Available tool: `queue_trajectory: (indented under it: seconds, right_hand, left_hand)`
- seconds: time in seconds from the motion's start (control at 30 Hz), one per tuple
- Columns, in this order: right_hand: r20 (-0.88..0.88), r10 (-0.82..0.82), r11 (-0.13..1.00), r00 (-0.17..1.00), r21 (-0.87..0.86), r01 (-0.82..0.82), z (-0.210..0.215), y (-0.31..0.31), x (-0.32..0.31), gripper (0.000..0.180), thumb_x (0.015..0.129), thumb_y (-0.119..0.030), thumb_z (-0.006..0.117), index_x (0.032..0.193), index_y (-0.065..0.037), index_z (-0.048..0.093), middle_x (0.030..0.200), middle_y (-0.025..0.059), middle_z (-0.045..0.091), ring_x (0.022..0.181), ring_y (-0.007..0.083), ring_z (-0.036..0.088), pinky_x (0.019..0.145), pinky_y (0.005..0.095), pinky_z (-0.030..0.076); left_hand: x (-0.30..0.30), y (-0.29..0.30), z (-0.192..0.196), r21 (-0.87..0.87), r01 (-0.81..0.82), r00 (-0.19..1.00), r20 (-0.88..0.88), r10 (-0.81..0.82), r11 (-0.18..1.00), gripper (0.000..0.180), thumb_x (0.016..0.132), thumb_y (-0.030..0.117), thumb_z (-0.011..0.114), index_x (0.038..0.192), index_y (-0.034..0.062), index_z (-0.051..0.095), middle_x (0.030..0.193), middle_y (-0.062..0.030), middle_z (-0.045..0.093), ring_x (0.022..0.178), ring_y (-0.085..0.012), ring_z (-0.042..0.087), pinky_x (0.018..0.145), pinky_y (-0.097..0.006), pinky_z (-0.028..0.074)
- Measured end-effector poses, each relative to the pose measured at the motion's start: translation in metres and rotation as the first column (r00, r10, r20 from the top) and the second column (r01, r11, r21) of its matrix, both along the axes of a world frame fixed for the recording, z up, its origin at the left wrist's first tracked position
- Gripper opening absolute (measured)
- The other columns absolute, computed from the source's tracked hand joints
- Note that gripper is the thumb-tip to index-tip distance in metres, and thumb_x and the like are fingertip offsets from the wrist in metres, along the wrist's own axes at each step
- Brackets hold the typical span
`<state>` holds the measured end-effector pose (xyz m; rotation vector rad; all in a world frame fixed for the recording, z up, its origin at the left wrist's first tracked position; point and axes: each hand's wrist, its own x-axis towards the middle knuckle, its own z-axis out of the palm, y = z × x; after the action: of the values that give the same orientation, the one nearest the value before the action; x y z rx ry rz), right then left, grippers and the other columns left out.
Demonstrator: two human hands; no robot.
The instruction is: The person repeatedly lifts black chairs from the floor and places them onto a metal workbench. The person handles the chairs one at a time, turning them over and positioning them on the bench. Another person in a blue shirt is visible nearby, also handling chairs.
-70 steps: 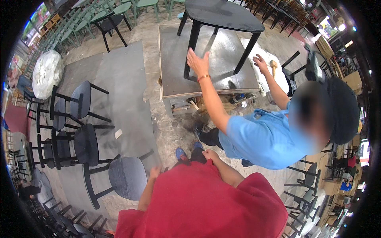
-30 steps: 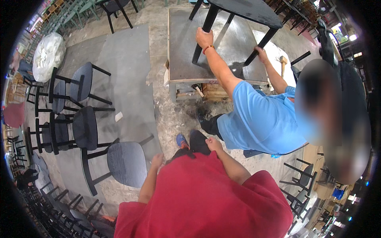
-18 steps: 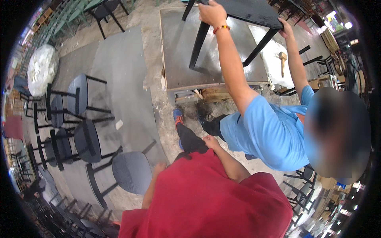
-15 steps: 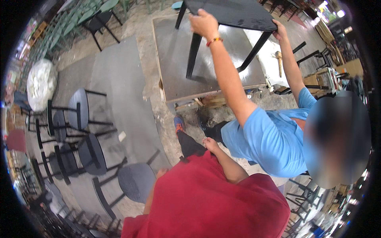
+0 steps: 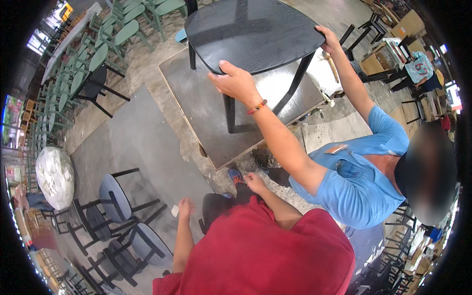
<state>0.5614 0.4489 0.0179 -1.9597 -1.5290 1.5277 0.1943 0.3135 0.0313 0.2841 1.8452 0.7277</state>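
Note:
A person in a blue shirt stands close on my right and holds a black wooden chair by its seat edge, one hand on each side. The chair's legs rest on a dark square board on the floor. My left hand hangs empty at my side with fingers apart, above a grey mat. My right hand hangs in front of my red shirt with fingers loosely bent and nothing in it. It is just above a shoe with blue and orange trim, an arm's length short of the chair.
Several grey-blue padded chairs stand at the lower left beside a white wrapped bundle. A row of green chairs lines the top left. A grey mat covers the concrete floor. Boxes and black chair frames crowd the top right.
The person in blue has straightened up, keeping both hands on the black chair on the board. My view has shifted toward the board. My hands stayed low and empty.

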Motion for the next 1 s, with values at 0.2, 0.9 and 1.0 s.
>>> queue_trajectory:
  seconds: [0.2,0.9,1.0]
  right_hand:
    - [0.025,-0.209,0.945,0.978,0.263,0.196,0.057,0.024,-0.052,0.037,0.098,-0.039,0.056,0.101,-0.003,0.063,0.085,0.0195,0.068,0.081,0.0390,0.066,0.071,0.0453,0.050]
    - [0.513,0.070,0.995,0.856,-0.097,-0.023,0.014,0.104,-0.165,0.050,0.100,-0.046,0.048,0.121,-0.001,0.057,0.124,0.0272,0.059,0.119,0.0424,0.057,0.099,0.0484,0.047]
    - [0.547,0.133,0.988,0.826,-0.139,-0.068,0.016,0.111,-0.169,0.053,0.101,-0.045,0.046,0.125,0.001,0.055,0.125,0.0277,0.059,0.122,0.0428,0.056,0.101,0.0495,0.046]
  left_hand:
    - [-0.017,0.027,-0.030,0.022,0.191,0.979,0.066,-0.192,0.981,0.040,0.097,0.037,0.056,0.111,0.0002,0.063,0.080,-0.0118,0.067,0.057,-0.0178,0.061,0.050,-0.030,0.050]
    - [-0.018,0.299,0.056,0.138,0.940,0.295,-0.792,-0.534,0.314,0.036,0.095,0.030,0.057,0.121,0.0064,0.061,0.131,-0.0145,0.059,0.122,-0.0335,0.054,0.098,-0.044,0.047]
    - [-0.007,0.326,0.032,0.031,0.977,0.137,-0.852,-0.506,0.212,0.046,0.096,0.033,0.055,0.132,0.0036,0.055,0.143,-0.0158,0.052,0.133,-0.0333,0.047,0.108,-0.045,0.041]
